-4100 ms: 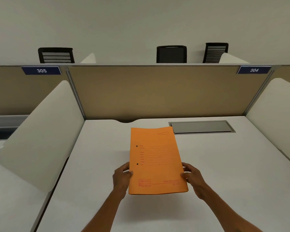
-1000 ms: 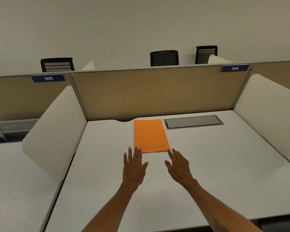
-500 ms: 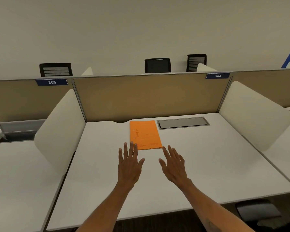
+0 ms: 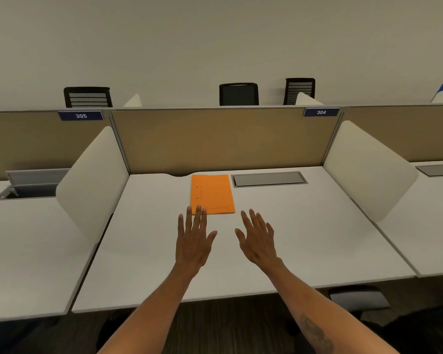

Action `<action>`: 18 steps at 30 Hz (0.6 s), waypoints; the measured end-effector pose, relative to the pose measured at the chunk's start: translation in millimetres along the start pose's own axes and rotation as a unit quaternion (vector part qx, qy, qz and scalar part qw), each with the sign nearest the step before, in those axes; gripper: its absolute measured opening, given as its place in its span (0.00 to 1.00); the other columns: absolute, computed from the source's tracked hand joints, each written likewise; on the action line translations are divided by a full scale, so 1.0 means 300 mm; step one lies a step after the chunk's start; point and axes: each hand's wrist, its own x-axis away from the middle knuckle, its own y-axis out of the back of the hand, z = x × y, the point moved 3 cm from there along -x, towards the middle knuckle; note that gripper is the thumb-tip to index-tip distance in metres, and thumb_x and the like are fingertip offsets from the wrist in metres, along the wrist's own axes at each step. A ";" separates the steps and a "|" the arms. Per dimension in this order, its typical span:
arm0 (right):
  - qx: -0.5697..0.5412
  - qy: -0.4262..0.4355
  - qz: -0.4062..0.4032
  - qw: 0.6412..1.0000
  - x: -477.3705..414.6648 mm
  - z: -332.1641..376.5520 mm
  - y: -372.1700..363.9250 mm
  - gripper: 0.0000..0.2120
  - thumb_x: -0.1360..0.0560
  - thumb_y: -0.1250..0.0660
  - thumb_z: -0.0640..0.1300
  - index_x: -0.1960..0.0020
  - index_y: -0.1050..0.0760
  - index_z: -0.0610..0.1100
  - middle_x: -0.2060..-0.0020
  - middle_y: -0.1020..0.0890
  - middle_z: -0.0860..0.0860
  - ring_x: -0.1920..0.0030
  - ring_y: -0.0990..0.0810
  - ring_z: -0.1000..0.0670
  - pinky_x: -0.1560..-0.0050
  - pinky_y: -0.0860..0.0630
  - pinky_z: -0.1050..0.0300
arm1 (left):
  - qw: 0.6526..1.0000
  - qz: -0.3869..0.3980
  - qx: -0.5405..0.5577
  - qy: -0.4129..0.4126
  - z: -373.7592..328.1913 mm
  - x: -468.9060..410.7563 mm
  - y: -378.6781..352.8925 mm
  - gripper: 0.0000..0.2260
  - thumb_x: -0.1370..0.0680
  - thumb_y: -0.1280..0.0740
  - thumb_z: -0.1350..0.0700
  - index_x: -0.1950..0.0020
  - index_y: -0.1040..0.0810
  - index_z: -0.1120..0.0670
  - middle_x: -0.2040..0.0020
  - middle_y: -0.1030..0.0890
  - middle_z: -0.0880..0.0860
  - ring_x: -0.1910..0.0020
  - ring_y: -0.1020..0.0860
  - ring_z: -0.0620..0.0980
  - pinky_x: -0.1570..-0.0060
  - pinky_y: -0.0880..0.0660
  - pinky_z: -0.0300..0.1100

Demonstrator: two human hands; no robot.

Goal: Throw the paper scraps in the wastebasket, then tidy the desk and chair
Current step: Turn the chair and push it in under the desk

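Observation:
An orange folder (image 4: pixel 212 194) lies flat near the back of the white desk (image 4: pixel 304 238), just left of a grey cable hatch (image 4: pixel 269 179). My left hand (image 4: pixel 193 238) hovers over the desk with fingers spread, its fingertips overlapping the folder's near left corner. My right hand (image 4: pixel 257 238) is beside it, also spread and holding nothing, a little short of the folder. No paper scraps or wastebasket are visible.
White side dividers (image 4: pixel 95 180) (image 4: pixel 366 169) and a tan back panel (image 4: pixel 223 139) enclose the desk. A neighbouring desk at left has an open cable hatch (image 4: pixel 28 190). A dark object with a grey top (image 4: pixel 358 298) sits under the desk's front right. Black chairs (image 4: pixel 238 94) stand beyond the panel.
The folder was set down at the back of the desk and both hands let go. Over the last second the view has drawn back, showing the desk's front edge and floor.

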 end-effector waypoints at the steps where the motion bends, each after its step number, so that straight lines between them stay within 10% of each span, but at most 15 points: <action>1: 0.005 0.002 0.003 1.000 0.022 -0.014 0.009 0.29 0.17 0.54 0.59 0.19 0.55 0.53 0.19 0.53 0.50 0.20 0.56 0.47 0.22 0.56 0.42 | 1.000 -0.004 -0.001 0.002 -0.023 0.024 0.013 0.40 0.26 0.76 0.35 0.19 0.57 0.53 0.19 0.59 0.55 0.21 0.61 0.59 0.23 0.62 0.59; 18: 0.004 0.030 -0.024 0.999 0.393 -0.194 0.198 0.29 0.18 0.56 0.60 0.20 0.57 0.55 0.20 0.57 0.52 0.20 0.59 0.47 0.22 0.60 0.43 | 0.998 -0.031 -0.010 0.048 -0.271 0.372 0.171 0.35 0.22 0.65 0.35 0.19 0.55 0.53 0.18 0.57 0.54 0.20 0.59 0.57 0.22 0.56 0.59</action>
